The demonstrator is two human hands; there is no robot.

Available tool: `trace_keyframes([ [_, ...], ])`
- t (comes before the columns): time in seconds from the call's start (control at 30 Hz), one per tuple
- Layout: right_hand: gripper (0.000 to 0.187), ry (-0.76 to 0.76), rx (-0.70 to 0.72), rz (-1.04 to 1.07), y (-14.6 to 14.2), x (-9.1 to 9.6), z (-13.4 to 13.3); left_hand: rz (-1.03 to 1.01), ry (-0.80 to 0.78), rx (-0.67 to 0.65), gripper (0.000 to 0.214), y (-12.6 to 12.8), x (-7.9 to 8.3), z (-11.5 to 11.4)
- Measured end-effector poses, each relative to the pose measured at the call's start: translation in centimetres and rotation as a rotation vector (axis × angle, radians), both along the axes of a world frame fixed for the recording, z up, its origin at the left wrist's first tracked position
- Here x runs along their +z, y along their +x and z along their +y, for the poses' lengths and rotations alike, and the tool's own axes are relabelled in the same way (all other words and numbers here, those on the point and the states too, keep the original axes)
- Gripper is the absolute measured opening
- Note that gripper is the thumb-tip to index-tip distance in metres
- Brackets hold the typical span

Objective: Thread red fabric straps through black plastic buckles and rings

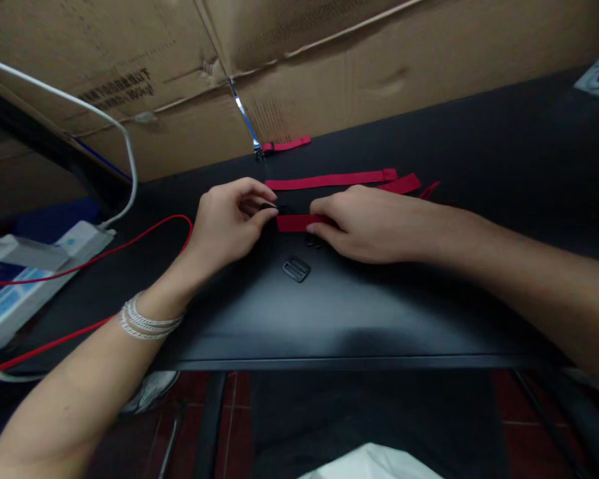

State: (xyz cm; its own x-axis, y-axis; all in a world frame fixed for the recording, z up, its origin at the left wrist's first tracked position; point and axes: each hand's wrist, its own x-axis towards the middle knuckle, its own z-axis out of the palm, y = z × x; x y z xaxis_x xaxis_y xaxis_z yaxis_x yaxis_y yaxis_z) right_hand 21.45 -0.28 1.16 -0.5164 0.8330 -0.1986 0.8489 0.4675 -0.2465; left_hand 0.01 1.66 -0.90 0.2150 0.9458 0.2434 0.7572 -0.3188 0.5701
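Flattened cardboard sheets (329, 66) line the wall behind a matte black worktop (479, 166). Dark metal legs (210, 426) stand on dark red floor tiles (526, 399). Dim light, soft sheen on worktop.

Cloth: red webbing strap (329, 179), woven, matt. Plastic: black slide buckle (296, 269), smooth, faint sheen. Desk (359, 319) dark, smooth, semi-gloss; corrugated cardboard (359, 73) behind, brown, rough, creased.
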Motion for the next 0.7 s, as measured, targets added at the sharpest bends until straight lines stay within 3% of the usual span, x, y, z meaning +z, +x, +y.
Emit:
trace_keyframes([
  [0.23,0.037,0.019,-0.038,0.029,-0.29,-0.26,0.12,0.08,0.0,-0.015,0.017,0.26,0.18,-0.18],
  [0.47,0.034,-0.002,-0.078,0.054,-0.35,-0.21,0.03,0.087,-0.051,-0.201,0.022,0.23,0.1,-0.3],
  [0.7,0.032,0.058,-0.2,0.068,-0.64,-0.49,0.31,-0.014,0.039,-0.176,0.025,0.15,0.09,-0.17],
])
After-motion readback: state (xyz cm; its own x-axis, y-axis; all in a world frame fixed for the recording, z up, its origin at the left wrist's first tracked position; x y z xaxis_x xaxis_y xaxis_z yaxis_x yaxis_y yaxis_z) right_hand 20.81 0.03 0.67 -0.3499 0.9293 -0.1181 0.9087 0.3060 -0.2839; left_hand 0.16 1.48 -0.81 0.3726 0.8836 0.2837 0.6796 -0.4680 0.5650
